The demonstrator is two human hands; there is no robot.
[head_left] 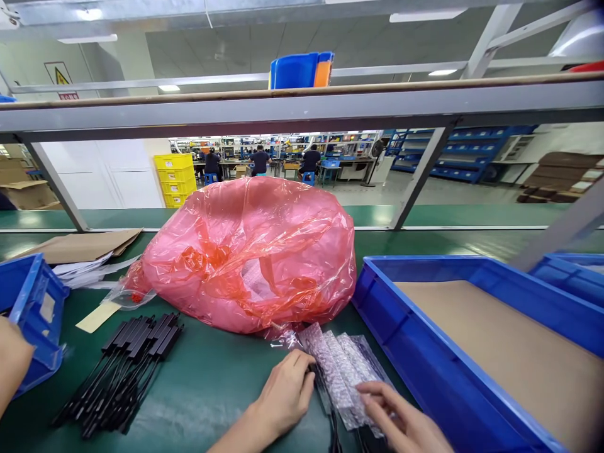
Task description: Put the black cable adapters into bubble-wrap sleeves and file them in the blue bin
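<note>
Several bubble-wrap bags (340,371) lie side by side on the green tabletop, with black cables (335,431) coming out of their near ends. My left hand (285,390) is closed, its thumb and fingers pinched at the left edge of the leftmost bag. Over the lower right of the bags is my right hand (403,418), its fingers apart and the fingertips touching or just above the wrap. Left of my hands lies a pile of black box-shaped adapters with cables (136,352). A large pink plastic bag (264,251) bulges behind the bubble-wrap bags.
A blue bin lined with cardboard (425,352) stands at the right. Another blue bin (35,321) is at the left, beside another person's hand (14,362). Papers (87,270) and a cardboard sheet (80,245) lie behind it. A metal shelf beam (302,113) crosses above.
</note>
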